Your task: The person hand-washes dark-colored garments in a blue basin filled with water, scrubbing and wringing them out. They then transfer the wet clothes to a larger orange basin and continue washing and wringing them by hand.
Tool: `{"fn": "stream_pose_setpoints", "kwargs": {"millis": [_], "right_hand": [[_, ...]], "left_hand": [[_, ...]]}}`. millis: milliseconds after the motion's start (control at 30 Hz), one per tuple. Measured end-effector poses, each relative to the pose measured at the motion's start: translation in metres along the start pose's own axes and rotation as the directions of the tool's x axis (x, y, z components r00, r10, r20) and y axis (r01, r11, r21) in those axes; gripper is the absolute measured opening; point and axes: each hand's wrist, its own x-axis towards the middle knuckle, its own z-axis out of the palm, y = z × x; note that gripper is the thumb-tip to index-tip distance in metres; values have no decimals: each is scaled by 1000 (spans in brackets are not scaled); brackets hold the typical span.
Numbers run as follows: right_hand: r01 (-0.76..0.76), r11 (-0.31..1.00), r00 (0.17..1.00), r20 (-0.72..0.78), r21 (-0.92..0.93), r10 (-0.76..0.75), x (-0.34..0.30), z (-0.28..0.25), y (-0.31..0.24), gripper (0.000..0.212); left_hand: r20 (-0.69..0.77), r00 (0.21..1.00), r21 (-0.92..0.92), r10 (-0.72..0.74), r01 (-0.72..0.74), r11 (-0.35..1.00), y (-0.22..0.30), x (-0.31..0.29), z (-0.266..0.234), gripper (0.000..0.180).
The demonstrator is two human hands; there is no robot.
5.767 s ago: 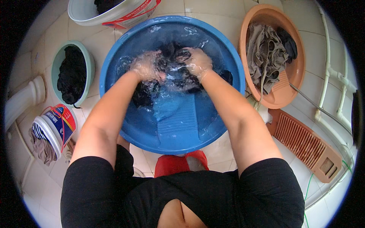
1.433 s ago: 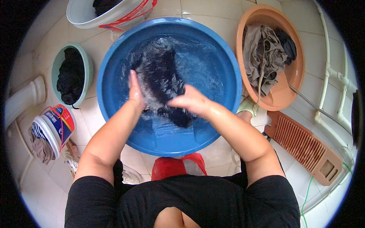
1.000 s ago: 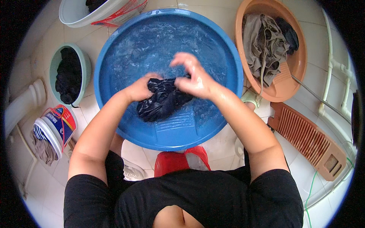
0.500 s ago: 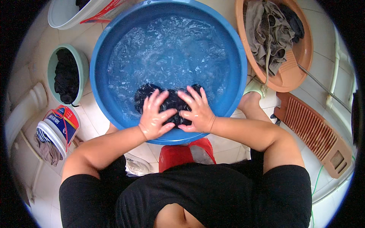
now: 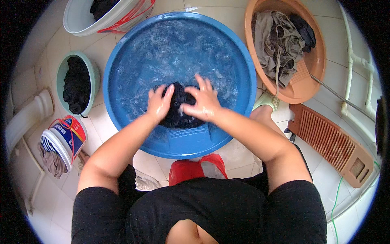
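Note:
In front of me a large blue basin [image 5: 248, 87] holds rippling water. A wet black cloth [image 5: 178, 107] lies bunched at its near side, on the upper end of the basin's built-in ridged board [image 5: 189, 137]. My left hand [image 5: 159, 103] rests against the left side of the cloth, wet, fingers stretched forward. On the opposite side my right hand [image 5: 203, 99] touches the cloth with its fingers spread; motion slightly blurs them. The bunch sits between my two hands, and part of it is hidden by them.
An orange basin [image 5: 319, 67] with grey and dark clothes stands at the far right, above a brown washboard [image 5: 325, 140]. Leftward are a green basin [image 5: 94, 77] of black cloth, a tipped bucket [image 5: 75, 132] and a white bucket [image 5: 83, 22]. A red object [image 5: 189, 171] lies near me.
Both hands have moved forward and inward from lying flat on the cloth to its sides. The cloth is bunched narrower and farther forward, uncovering the ridged board.

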Motion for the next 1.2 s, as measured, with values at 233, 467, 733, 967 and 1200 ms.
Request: {"fn": "stream_pose_setpoints", "kwargs": {"millis": [233, 467, 733, 967, 1200], "right_hand": [[379, 920, 915, -112, -94, -388, -46, 42, 12, 29], [-261, 955, 956, -100, 142, 276, 68, 4, 0, 54], [209, 967, 968, -169, 146, -184, -30, 8, -5, 41], [185, 975, 983, 32, -121, -183, 13, 34, 10, 41], [-326, 930, 939, -52, 172, 339, 41, 12, 15, 66]], "left_hand": [[26, 726, 326, 687, -656, 681, -13, -64, 16, 19], [-62, 998, 408, 7, 18, 913, 49, 38, -3, 39], [41, 730, 92, 683, -683, 725, 13, -48, -13, 29], [92, 911, 441, 402, -400, 804, 8, 4, 12, 20], [-94, 966, 310, 242, -202, 929, 23, 7, 8, 43]]}}
